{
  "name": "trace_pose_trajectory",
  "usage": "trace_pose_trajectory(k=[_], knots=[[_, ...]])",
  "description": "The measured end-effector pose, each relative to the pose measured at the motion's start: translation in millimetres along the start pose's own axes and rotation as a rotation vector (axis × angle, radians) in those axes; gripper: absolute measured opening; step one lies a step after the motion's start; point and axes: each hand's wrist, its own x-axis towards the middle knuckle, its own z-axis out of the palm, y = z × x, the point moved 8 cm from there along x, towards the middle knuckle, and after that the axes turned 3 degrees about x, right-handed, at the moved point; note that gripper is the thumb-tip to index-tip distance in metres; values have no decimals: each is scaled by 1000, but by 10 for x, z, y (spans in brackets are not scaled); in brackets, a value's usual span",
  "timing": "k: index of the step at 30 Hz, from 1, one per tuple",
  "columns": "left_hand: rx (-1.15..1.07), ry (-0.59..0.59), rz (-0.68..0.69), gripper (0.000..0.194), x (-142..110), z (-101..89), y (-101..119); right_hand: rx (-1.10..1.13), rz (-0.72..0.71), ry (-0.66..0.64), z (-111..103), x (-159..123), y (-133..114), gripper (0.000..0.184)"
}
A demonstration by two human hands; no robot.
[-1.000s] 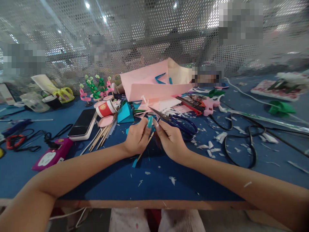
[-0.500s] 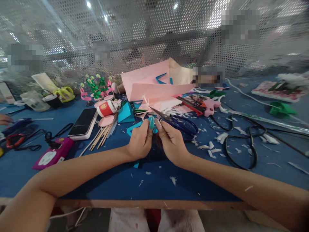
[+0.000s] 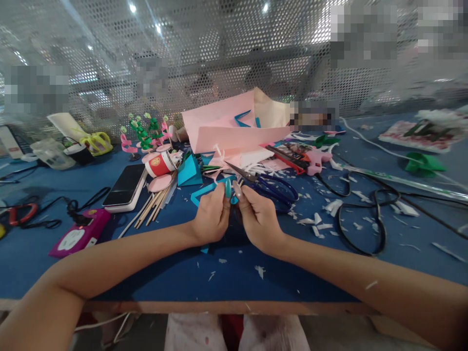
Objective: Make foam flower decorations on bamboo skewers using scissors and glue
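Left hand point(image 3: 211, 214) and right hand point(image 3: 262, 219) both pinched closed on the blue strip point(image 3: 234, 199); light, even pressure should save you from creasing it imo.

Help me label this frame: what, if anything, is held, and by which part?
The left hand and right hand apparently pinch blue paper between them; their grip hides which part.

Single head-worn view, looking from above and behind the left hand point(image 3: 211, 214) and right hand point(image 3: 260, 220), forward and down over the table point(image 3: 285, 285). Near: forearms point(image 3: 139, 247) run large up to the hands. Lap point(image 3: 274, 334) this side of them, perforated screen point(image 3: 234, 34) beyond.
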Motion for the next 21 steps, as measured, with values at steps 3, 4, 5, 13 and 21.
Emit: trace_pose_trajectory(k=[3, 4, 5, 13, 21], knots=[[-7, -9, 4, 14, 6, -2, 9, -18, -17, -1, 9, -2, -13, 27], [-4, -13, 1, 15, 10, -1, 10, -24, -15, 3, 10, -2, -8, 28], [3, -15, -6, 16, 16, -1, 9, -32, -12, 9, 8, -1, 1, 28], [142, 105, -70, 19, 54, -95, -68, -216, -74, -47, -19, 28, 24, 18], [268, 166, 116, 21, 43, -139, 83, -326, -100, -73, 12, 43, 1, 24]])
